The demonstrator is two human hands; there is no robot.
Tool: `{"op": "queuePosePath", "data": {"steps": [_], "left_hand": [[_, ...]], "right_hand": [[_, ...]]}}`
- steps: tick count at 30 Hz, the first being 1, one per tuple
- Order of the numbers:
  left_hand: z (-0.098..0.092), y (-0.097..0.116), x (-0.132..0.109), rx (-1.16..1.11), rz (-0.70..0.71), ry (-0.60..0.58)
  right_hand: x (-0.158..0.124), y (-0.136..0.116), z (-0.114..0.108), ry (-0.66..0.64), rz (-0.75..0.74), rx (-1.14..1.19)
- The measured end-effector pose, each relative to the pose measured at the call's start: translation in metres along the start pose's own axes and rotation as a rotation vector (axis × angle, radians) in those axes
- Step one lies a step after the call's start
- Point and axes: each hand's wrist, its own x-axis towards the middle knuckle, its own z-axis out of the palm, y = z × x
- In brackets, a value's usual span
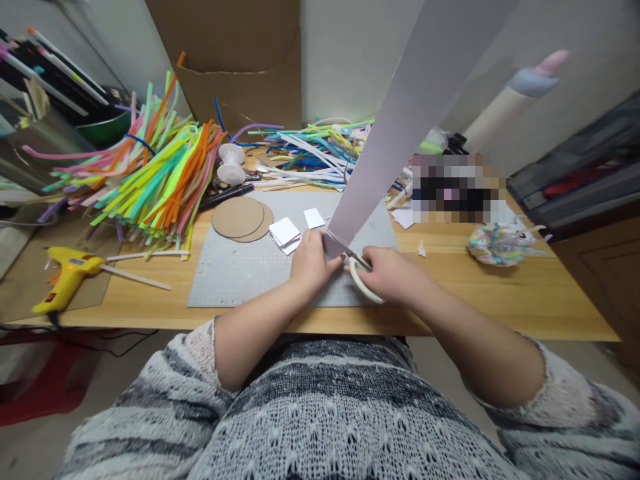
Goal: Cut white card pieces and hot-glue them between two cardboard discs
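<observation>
A long white paper strip [395, 127] rises from the mat and leans away to the upper right. My left hand [311, 263] is closed on its lower end. In my right hand [393, 273] is a pair of scissors [364, 283] with pale handles, its blades set across the strip close to my left fingers. Several small white paper pieces [284, 231] lie in a loose stack left of my left hand, and a single white piece [314, 218] lies just beyond it. Two overlapping cardboard discs [237, 217] rest farther left on the grey cutting mat [225, 280].
A yellow glue gun [70, 277] lies on cardboard at the left. Behind it is a big bundle of coloured pipe cleaners [145, 173]. A white spool [231, 165] and loose pipe cleaners [310, 153] line the back. A pastel fuzzy item [495, 245] sits at the right.
</observation>
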Motion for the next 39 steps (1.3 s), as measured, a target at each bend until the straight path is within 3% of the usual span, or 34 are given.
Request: {"op": "queuePosePath", "data": {"steps": [4,8,16,23,27,33,36,39], "left_hand": [[-0.003,0.002,0.0,0.021,-0.019,0.004],[-0.022,0.006,-0.008,0.162,-0.047,0.018],[-0.073,0.0,-0.038,0.479,-0.15,-0.127],[-0.079,-0.006,-0.036,0.538,-0.211,-0.266],[-0.083,0.0,-0.03,0.557,-0.235,-0.363],[-0.099,0.003,-0.024,0.621,-0.222,-0.437],[-0.117,0.001,-0.012,0.655,-0.206,-0.325],[-0.126,-0.001,0.015,0.683,-0.12,-0.179]], "right_hand": [[0.001,0.004,0.0,0.017,-0.012,0.046],[-0.002,0.004,0.001,0.009,-0.093,0.207],[0.007,-0.021,0.015,-0.277,-0.233,0.622],[0.013,-0.028,0.019,-0.575,-0.165,0.807],[0.021,-0.024,0.024,-0.647,-0.146,0.868],[0.021,-0.018,0.025,-0.664,-0.08,0.944],[0.019,-0.008,0.011,-0.593,-0.131,1.094],[0.023,0.004,-0.002,-0.379,-0.193,1.252]]}}
